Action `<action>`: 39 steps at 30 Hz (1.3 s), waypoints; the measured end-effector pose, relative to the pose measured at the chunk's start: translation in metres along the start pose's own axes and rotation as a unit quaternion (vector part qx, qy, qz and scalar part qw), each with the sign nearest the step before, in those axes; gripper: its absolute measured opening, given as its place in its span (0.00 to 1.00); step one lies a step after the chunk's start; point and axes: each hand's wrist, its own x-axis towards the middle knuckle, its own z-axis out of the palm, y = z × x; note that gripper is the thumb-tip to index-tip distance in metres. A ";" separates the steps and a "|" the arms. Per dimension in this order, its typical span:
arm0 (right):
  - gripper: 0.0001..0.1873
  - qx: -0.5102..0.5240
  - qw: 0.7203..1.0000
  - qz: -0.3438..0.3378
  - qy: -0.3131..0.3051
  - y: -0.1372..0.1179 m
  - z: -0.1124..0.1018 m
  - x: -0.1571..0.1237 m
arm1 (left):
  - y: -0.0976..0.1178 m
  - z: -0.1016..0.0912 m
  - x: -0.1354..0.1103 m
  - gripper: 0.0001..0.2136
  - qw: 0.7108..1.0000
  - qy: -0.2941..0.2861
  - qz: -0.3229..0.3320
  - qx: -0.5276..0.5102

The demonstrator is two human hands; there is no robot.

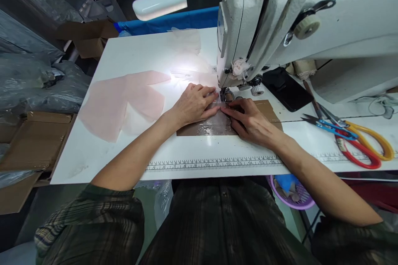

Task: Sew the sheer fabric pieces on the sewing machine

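My left hand (194, 103) lies flat with fingers stretched out on a thin sheer piece of fabric (214, 122), its fingertips just left of the presser foot (226, 94) of a white sewing machine (280, 20). My right hand (248, 122) presses on the same piece from the right, its fingers extended and meeting the left fingertips in front of the foot. The fabric lies over a brown patch (267, 109) on the white table (124, 49).
Pale pink fabric pieces (124, 101) lie at the left of the table. Scissors with red and yellow handles (360, 140), blue snips (332, 126) and a black phone (284, 87) sit at the right. A lamp (160, 3) shines on the work. A ruler strip (214, 164) runs along the front edge. A purple basket (290, 194) hangs below.
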 end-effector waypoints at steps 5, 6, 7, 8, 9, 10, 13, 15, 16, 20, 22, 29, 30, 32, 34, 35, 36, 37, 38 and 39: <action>0.23 0.031 0.999 0.023 -0.002 0.000 -0.006 0.002 | -0.003 -0.013 -0.004 0.22 1.000 0.014 0.007 -0.028; 0.23 0.049 0.998 0.040 0.000 0.001 -0.008 0.002 | -0.001 -0.018 -0.006 0.21 0.999 0.016 0.011 -0.034; 0.22 0.067 0.996 0.061 0.003 0.004 -0.011 0.003 | 0.002 -0.024 -0.008 0.20 0.999 0.015 0.018 -0.037; 0.21 0.083 0.993 0.083 0.008 0.007 -0.014 0.004 | 0.006 -0.029 -0.011 0.18 0.999 0.012 0.028 -0.037; 0.19 0.100 0.989 0.106 0.012 0.010 -0.017 0.006 | 0.010 -0.033 -0.014 0.16 0.998 0.008 0.041 -0.035; 0.17 0.118 0.985 0.127 0.011 0.013 -0.019 0.009 | 0.014 -0.036 -0.018 0.15 0.998 0.007 0.057 -0.036; 0.12 0.136 0.975 0.173 -0.027 0.020 -0.026 0.019 | 0.025 -0.034 -0.027 0.13 0.993 0.017 0.106 -0.056; 0.12 0.106 0.979 0.167 -0.052 0.020 -0.027 0.026 | 0.029 -0.027 -0.031 0.12 0.988 0.035 0.133 -0.077; 0.12 0.086 0.984 0.150 -0.053 0.019 -0.027 0.028 | 0.030 -0.024 -0.033 0.11 0.985 0.047 0.143 -0.087; 0.19 0.051 0.997 0.046 -0.020 0.017 -0.018 0.024 | 0.030 -0.014 -0.033 0.09 0.973 0.090 0.174 -0.124; 0.20 0.048 0.999 0.015 -0.009 0.018 -0.013 0.019 | 0.029 -0.012 -0.031 0.08 0.968 0.099 0.178 -0.145; 0.20 0.038 0.999 0.021 -0.015 0.018 -0.010 0.012 | 0.026 -0.016 -0.024 0.08 0.964 0.084 0.176 -0.178; 0.20 0.035 0.999 0.020 -0.014 0.017 -0.010 0.012 | 0.025 -0.017 -0.023 0.08 0.965 0.079 0.180 -0.171; 0.20 0.025 0.999 0.015 -0.014 0.015 -0.011 0.012 | 0.023 -0.019 -0.019 0.08 0.966 0.071 0.193 -0.157; 0.20 0.012 1.000 0.009 -0.017 0.014 -0.011 0.011 | 0.020 -0.020 -0.015 0.09 0.964 0.062 0.209 -0.151; 0.19 0.005 1.000 0.006 -0.018 0.014 -0.011 0.011 | 0.019 -0.019 -0.014 0.09 0.962 0.058 0.217 -0.153; 0.19 -0.001 1.000 0.002 -0.020 0.013 -0.012 0.011 | 0.017 -0.019 -0.014 0.09 0.961 0.056 0.222 -0.158; 0.19 -0.009 1.000 0.000 -0.021 0.013 -0.013 0.011 | 0.016 -0.018 -0.014 0.09 0.959 0.055 0.222 -0.167; 0.19 -0.017 1.000 -0.001 -0.022 0.012 -0.013 0.011 | 0.014 -0.017 -0.014 0.09 0.958 0.055 0.220 -0.176; 0.18 -0.026 0.999 -0.001 -0.023 0.011 -0.014 0.011 | 0.013 -0.016 -0.015 0.09 0.957 0.058 0.217 -0.184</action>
